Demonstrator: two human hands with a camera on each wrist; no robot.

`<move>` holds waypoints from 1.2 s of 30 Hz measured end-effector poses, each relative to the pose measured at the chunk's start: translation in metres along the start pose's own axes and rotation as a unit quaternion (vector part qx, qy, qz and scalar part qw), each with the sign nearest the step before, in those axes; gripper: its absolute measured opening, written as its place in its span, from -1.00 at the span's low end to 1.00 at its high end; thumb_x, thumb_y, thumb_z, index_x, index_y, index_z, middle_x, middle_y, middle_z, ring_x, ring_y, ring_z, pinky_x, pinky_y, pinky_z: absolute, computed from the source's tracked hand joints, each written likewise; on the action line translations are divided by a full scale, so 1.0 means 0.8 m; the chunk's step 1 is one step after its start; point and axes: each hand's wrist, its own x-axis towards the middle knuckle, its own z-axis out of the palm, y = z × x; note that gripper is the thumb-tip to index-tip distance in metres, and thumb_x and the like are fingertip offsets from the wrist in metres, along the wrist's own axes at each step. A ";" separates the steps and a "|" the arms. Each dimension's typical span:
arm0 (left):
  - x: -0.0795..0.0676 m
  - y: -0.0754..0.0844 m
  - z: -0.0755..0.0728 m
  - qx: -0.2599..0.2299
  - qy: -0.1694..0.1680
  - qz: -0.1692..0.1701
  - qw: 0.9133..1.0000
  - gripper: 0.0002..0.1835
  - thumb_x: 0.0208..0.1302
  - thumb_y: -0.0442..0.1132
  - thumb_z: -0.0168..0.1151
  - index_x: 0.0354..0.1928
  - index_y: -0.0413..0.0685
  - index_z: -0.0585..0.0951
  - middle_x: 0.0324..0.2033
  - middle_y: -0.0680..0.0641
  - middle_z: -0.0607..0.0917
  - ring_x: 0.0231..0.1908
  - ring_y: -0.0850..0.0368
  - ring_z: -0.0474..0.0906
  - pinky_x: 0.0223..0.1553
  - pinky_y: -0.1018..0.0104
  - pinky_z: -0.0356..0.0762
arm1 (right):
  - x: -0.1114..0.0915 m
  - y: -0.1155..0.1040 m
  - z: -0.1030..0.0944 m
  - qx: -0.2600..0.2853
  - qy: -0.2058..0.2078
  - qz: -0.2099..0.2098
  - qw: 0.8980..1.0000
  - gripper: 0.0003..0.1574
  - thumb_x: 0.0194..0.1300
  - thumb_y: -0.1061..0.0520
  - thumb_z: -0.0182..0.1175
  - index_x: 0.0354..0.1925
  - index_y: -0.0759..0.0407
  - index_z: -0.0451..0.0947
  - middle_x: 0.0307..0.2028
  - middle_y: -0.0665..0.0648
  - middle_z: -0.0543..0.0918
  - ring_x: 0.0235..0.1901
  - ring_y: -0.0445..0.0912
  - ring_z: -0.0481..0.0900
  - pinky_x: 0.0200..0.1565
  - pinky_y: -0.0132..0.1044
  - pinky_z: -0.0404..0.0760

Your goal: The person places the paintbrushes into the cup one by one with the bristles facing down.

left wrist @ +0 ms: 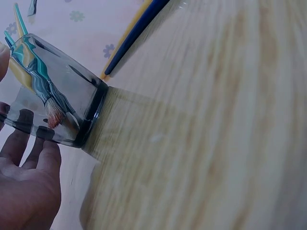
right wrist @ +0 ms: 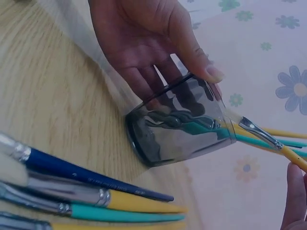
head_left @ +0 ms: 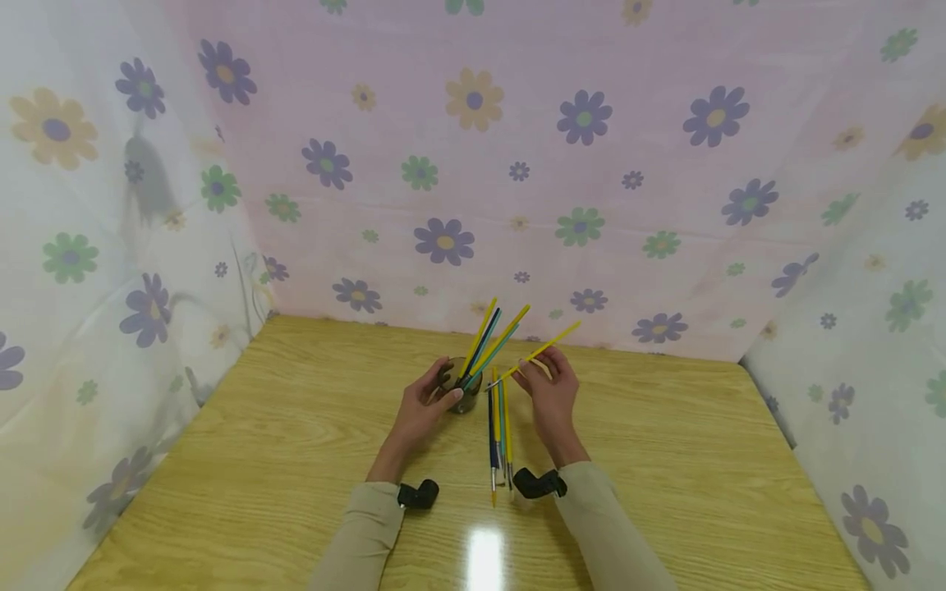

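Observation:
My left hand (head_left: 420, 410) holds a smoky, see-through glass (right wrist: 187, 129), its thumb on one side and fingers on the other. Several paintbrushes (head_left: 510, 329) with yellow, teal and dark handles lean in the glass, bristles down, as the left wrist view shows. Between thumb and fingers, my right hand (head_left: 554, 398) pinches a yellow-handled paintbrush (head_left: 550, 341). Its pale bristles (right wrist: 233, 115) point toward the glass and overlap the rim in the right wrist view. Between the forearms lie more brushes, among them a dark blue one (right wrist: 96, 175).
The brushes on the wooden table (head_left: 296, 443) lie side by side, bristles toward me. Behind the table hangs a flowered cloth (head_left: 502, 180), with more of it at both sides. Each wrist carries a black camera mount, such as the left one (head_left: 419, 494).

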 end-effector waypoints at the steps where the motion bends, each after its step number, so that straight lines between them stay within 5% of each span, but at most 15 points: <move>1: 0.000 0.001 0.000 0.000 0.001 -0.001 1.000 -0.25 0.43 -0.39 0.25 0.57 -0.22 0.18 0.49 -0.23 0.31 0.50 -0.24 0.19 0.51 -0.07 0.17 | 0.001 0.000 0.003 0.005 -0.001 -0.006 1.000 -0.65 0.32 0.50 0.21 0.01 0.27 0.46 -0.11 0.19 0.52 -0.20 -0.02 0.72 -0.09 -0.16 0.80; 13: 0.000 0.003 0.002 0.005 0.001 -0.005 1.000 -0.26 0.42 -0.41 0.25 0.56 -0.24 0.19 0.49 -0.20 0.33 0.49 -0.21 0.22 0.51 -0.06 0.18 | 0.010 0.005 0.033 0.023 -0.018 -0.038 0.999 -0.61 0.29 0.56 0.18 0.05 0.46 0.37 -0.18 0.19 0.52 -0.24 0.01 0.67 -0.20 -0.22 0.81; 25: 0.000 0.008 0.002 0.007 0.006 -0.005 1.000 -0.28 0.41 -0.41 0.26 0.55 -0.24 0.22 0.48 -0.24 0.33 0.48 -0.24 0.22 0.51 -0.12 0.16 | 0.013 0.021 0.042 -0.038 -0.022 -0.052 0.998 -0.59 0.31 0.49 0.23 0.10 0.47 0.40 -0.08 0.24 0.55 -0.23 -0.16 0.63 -0.20 -0.30 0.79; 31: 0.000 0.009 0.003 0.007 0.005 -0.014 1.000 -0.28 0.42 -0.39 0.25 0.56 -0.20 0.22 0.49 -0.24 0.32 0.49 -0.22 0.21 0.52 -0.10 0.15 | 0.013 0.027 0.044 -0.069 -0.019 -0.049 0.996 -0.66 0.38 0.42 0.21 0.10 0.43 0.46 -0.10 0.21 0.57 -0.23 -0.15 0.63 -0.12 -0.16 0.80; 36: 0.000 0.008 0.002 0.008 0.009 -0.019 1.000 -0.28 0.42 -0.39 0.26 0.55 -0.18 0.23 0.49 -0.20 0.34 0.49 -0.19 0.22 0.52 -0.04 0.17 | 0.009 0.030 0.048 -0.087 -0.017 -0.029 0.996 -0.70 0.41 0.40 0.20 0.09 0.41 0.49 -0.04 0.38 0.55 -0.19 -0.07 0.65 -0.12 -0.17 0.80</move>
